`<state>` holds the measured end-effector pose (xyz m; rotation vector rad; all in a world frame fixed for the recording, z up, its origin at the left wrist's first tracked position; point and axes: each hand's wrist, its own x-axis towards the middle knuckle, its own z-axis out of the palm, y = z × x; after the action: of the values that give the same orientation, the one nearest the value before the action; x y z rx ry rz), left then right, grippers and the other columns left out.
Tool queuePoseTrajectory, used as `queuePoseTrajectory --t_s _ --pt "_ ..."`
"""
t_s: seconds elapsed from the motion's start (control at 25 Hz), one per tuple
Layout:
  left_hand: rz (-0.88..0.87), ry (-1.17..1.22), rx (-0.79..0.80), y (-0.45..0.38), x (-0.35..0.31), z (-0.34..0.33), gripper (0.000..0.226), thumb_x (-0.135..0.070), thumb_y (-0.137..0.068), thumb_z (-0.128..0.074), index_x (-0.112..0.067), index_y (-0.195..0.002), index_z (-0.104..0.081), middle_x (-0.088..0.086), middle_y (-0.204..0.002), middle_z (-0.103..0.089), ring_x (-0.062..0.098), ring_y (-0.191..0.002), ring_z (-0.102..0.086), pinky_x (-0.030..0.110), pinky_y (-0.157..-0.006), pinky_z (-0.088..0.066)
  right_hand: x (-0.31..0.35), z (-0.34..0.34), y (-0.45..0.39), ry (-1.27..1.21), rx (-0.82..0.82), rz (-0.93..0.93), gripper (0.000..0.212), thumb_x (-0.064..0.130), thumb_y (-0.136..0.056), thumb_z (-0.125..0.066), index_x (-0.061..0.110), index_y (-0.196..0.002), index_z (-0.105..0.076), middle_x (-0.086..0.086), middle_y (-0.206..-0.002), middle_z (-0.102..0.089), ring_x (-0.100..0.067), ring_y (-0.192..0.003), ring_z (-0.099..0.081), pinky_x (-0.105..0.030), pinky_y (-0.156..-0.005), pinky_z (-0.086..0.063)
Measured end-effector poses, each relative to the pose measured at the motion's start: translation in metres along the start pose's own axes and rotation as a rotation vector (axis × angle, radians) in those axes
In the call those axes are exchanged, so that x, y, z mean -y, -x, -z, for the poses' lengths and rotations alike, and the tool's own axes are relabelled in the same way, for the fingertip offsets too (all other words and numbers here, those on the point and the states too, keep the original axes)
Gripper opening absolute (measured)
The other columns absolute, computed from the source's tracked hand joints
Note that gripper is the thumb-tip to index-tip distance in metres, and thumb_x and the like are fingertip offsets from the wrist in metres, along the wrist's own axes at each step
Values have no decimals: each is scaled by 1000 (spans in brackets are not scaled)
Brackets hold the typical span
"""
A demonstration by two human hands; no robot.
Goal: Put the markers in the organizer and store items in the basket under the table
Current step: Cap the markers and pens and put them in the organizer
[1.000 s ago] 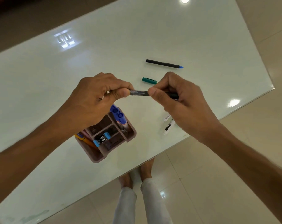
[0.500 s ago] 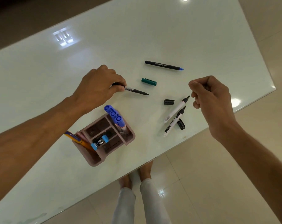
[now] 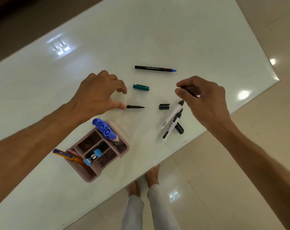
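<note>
Clearly the step in hand is recapping: the loose pens and markers lie uncapped on the white counter [image 3: 107, 39], so each wants its cap before it goes into the pink organizer [image 3: 124, 149] at the lower left of centre.

The left hand [image 3: 97, 93] is spread open just above the counter, its thumb touching the back end of a thin black pen [image 3: 135, 106] that lies flat, tip toward the right. The right hand [image 3: 205, 98], right of centre, has its grip pinched shut on a small dark piece [image 3: 190, 92], probably that pen's cap, though too much is hidden to be sure.

To do it well, I would lift the pen by its barrel, line the cap up straight with the tip and press until it seats. A skewed push could bend the tip or mark the fingers.

Also waiting:
- a teal cap [image 3: 141, 87] just above the thin pen
- a black pen with a blue tip [image 3: 155, 68] near the top centre
- two white markers [image 3: 171, 121] side by side near the counter's lower right edge, a black cap [image 3: 164, 106] beside them and another [image 3: 179, 128] below

The blue-tipped pen carries white lettering that seems to read "OCTANE". The print on the markers is too small to read, and the basket is not in view
</note>
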<state>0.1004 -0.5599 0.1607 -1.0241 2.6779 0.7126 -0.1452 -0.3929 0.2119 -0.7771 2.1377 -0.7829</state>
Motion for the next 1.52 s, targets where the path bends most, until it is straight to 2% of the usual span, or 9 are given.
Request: queuePoseTrajectory --t_s 0.2,0.32,0.48,0.6,0.8,0.96,1.08,1.4,1.52 --pt "17 -6 50 1 -1 0 47 -65 -78 -79 -36 -115 -71 -14 -108 -68 8 -100 -42 33 -87 -36 2 -9 -18 -33 6 17 13 20 -96 -77 19 -108 -80 5 -93 -80 -6 -83 -76 -10 -73 -56" --pt "44 99 -73 -1 -6 5 44 -71 -83 -70 -36 -109 -71 -16 -103 -67 11 -101 -53 32 -82 -40 3 -7 -18 -79 -2 6 14 18 -95 -77 18 -109 -80 4 -92 -81 -11 -82 -77 -13 -67 -56" --pt "58 175 -208 -35 -18 10 35 -54 -99 -62 -31 -126 -67 -7 -122 -66 18 -116 -56 33 -87 -43 -2 3 -12 -110 -28 -50 15 19 -94 -78 21 -109 -82 5 -87 -81 -10 -76 -75 -13 -66 -56" --pt "38 143 -121 -70 -29 4 36 -40 -98 -69 -27 -131 -67 1 -128 -62 23 -125 -52 36 -93 -43 -6 12 -4 -138 -32 -95 16 24 -95 -79 25 -109 -84 11 -83 -79 -1 -67 -69 -11 -68 -54" --pt "79 385 -131 -82 -46 1 13 -24 -96 -73 -17 -107 -71 1 -104 -71 17 -102 -65 34 -88 -54 -12 26 0 -257 -61 -169 14 29 -92 -82 28 -105 -85 9 -89 -81 -4 -66 -59 -19 -73 -52" --pt "154 793 -124 -46 -57 26 16 -22 -93 -79 -14 -106 -75 0 -95 -79 9 -84 -75 13 -77 -55 -10 32 2 -405 -39 -214 14 29 -90 -83 24 -103 -86 3 -94 -82 -7 -70 -54 -28 -79 -51" --pt "159 831 -102 -17 -60 43 12 -23 -94 -77 -17 -105 -76 -1 -89 -79 2 -79 -73 4 -67 -46 -6 28 8 -471 -2 -172 14 25 -92 -82 21 -105 -85 1 -91 -81 -9 -71 -53 -30 -78 -48" --pt "228 939 -235 44 -44 49 8 -29 -95 -74 -28 -102 -76 -12 -87 -80 8 -84 -77 43 -90 -63 21 14 26 -499 176 -45 11 14 -94 -78 14 -104 -85 -8 -91 -79 -13 -77 -65 -28 -81 -56" --pt "210 971 -278 65 -31 57 10 -28 -95 -72 -28 -104 -74 -14 -84 -78 7 -80 -74 30 -85 -64 43 1 35 -473 255 57 13 13 -94 -79 13 -106 -84 -10 -92 -80 -14 -76 -66 -26 -76 -56"
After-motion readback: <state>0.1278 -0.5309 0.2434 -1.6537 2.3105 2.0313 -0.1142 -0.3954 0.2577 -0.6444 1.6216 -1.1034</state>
